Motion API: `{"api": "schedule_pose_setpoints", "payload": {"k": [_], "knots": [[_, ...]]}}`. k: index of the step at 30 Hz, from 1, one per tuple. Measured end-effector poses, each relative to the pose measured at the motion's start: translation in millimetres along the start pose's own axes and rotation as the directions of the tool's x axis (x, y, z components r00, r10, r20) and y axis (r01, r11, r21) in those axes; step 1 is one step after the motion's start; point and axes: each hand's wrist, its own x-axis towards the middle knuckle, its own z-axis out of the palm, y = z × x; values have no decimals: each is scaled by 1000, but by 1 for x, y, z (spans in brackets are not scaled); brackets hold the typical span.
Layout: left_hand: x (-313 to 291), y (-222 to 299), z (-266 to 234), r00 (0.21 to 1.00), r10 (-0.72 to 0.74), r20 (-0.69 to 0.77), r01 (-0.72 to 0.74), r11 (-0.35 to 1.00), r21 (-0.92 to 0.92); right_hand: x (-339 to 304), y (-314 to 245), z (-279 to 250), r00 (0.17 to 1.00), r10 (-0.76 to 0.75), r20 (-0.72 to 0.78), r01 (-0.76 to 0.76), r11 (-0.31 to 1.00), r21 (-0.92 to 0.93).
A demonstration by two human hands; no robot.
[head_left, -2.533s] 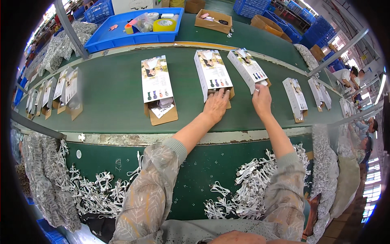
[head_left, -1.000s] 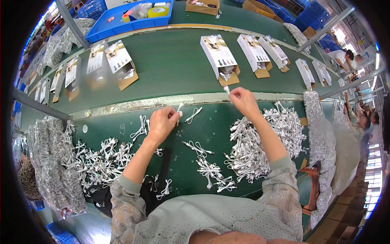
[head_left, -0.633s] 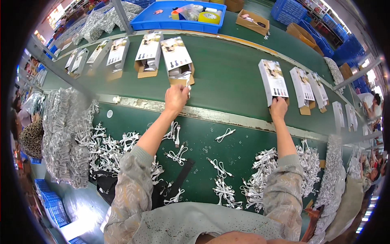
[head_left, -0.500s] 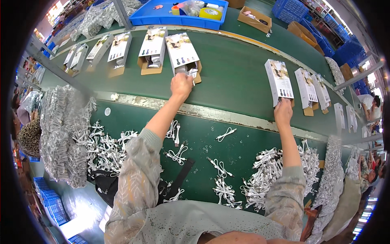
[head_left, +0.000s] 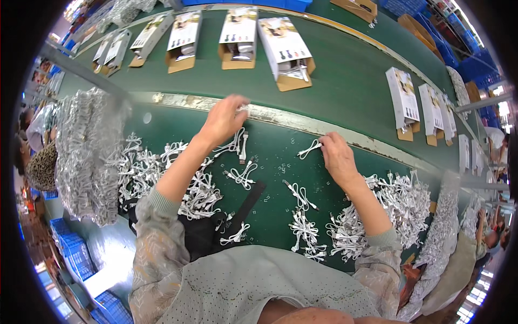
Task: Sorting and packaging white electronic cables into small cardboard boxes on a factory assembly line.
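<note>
My right hand [head_left: 339,157] pinches one end of a coiled white USB cable [head_left: 308,149] lying on the green table just below the metal rail. My left hand [head_left: 225,119] is over the rail, fingers bent and smeared by motion. A whitish patch shows at its fingertips, too blurred to name. Beyond it on the green belt stands an open-ended white printed box [head_left: 286,46], its brown flap down and silver and white contents showing. Another such box [head_left: 238,32] is to its left. More coiled cables [head_left: 242,175] lie between my forearms.
Heaps of white cables lie on the left [head_left: 145,173] and right [head_left: 388,210] of the table. Bundles in clear plastic [head_left: 89,162] stand at the far left. Further white boxes [head_left: 402,100] line the belt. A black strap [head_left: 245,208] lies near my left forearm.
Both hands have left the boxes and come back toward me. My right hand now grips a cable on the table. The boxes appear farther right and higher in the picture.
</note>
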Motion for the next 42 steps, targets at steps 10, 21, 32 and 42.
{"api": "schedule_pose_setpoints", "payload": {"k": [10,21,32,42], "knots": [[-88,4,-5,946,-231,228,237,971,1,25,-24,4,786,449,425,-618,570,542],[-89,-1,-17,919,-316,236,375,887,-270,143,-11,41,686,460,564,-645,25,764],[-65,-1,-17,958,-206,201,235,963,-132,186,-13,42,860,326,393,-498,705,505],[-52,3,-25,979,-33,202,31,999,12,120,-70,18,770,63,636,-615,340,711]]}}
